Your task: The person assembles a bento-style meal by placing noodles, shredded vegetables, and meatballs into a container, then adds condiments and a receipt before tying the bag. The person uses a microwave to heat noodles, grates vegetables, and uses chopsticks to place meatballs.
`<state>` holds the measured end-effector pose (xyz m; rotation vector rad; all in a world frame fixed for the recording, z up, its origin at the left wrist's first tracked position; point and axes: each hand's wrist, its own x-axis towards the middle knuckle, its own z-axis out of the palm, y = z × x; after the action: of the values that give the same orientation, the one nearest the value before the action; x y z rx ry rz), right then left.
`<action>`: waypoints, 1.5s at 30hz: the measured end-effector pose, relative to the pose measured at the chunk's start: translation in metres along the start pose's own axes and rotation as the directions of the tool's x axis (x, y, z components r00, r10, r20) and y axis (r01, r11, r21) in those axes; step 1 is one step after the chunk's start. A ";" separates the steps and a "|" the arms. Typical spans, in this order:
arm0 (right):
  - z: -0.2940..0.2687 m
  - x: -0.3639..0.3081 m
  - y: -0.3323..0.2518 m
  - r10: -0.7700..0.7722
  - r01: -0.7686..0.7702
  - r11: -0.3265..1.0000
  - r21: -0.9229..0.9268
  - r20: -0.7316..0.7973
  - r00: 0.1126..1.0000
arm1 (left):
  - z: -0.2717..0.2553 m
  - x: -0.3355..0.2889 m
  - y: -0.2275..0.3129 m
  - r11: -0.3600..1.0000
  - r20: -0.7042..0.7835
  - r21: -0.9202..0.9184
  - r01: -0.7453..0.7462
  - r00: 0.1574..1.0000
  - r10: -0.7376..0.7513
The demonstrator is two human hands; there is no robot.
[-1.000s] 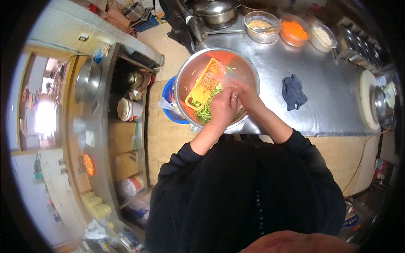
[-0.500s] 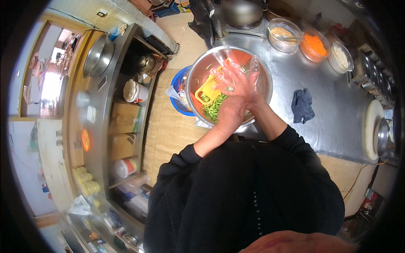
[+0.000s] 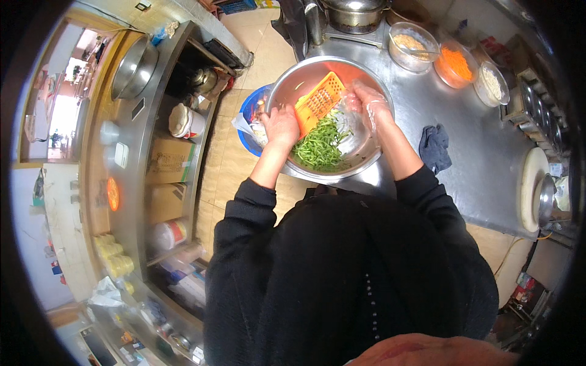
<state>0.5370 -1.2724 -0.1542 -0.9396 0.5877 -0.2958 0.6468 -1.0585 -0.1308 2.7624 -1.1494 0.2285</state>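
A wide steel bowl (image 3: 366, 166) holds a pile of green shreds (image 3: 318, 146), which look like cucumber. Tilted inside it is an orange-yellow grater (image 3: 323, 96), its holed face toward the right. My left hand (image 3: 282, 126) is closed at the bowl's left rim, on the grater's lower end; the handle is hidden under the fingers. My right hand (image 3: 369, 100), in a clear plastic glove, is over the bowl's right side beside the grater. Its fingers are bent but apart, and I see nothing held in them.
A blue tub (image 3: 250, 143) stands beyond the bowl's left side. On the steel counter (image 3: 482, 183) lie a dark cloth (image 3: 434, 149), a tub of orange shreds (image 3: 456, 64) and other tubs. A lidded pot (image 3: 354, 15) sits behind; a round board (image 3: 534, 189) stands far right.
My hands, together over the bowl before, have moved apart. The left has gone to the grater at the left rim, the right toward the right side. The grater is now tilted up, uncovering more shreds.
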 end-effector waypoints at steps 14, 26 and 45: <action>0.027 0.142 0.113 0.039 0.451 -0.245 -0.858 0.457 0.889 | 0.000 -0.036 -0.067 0.045 0.306 -0.929 0.367 0.830 -0.466; 0.048 0.083 0.044 0.513 0.420 0.042 -0.907 0.380 0.770 | 0.008 -0.047 -0.047 -0.461 0.421 -0.860 0.217 0.813 -0.402; 0.066 -0.041 0.059 0.808 0.599 0.028 -0.800 0.371 0.458 | 0.014 -0.049 -0.043 -0.470 0.445 -0.850 0.238 0.802 -0.399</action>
<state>0.5423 -1.1751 -0.1592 -2.2751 -0.3931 1.1709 0.6446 -0.9976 -0.1569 1.1295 0.0689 -0.5169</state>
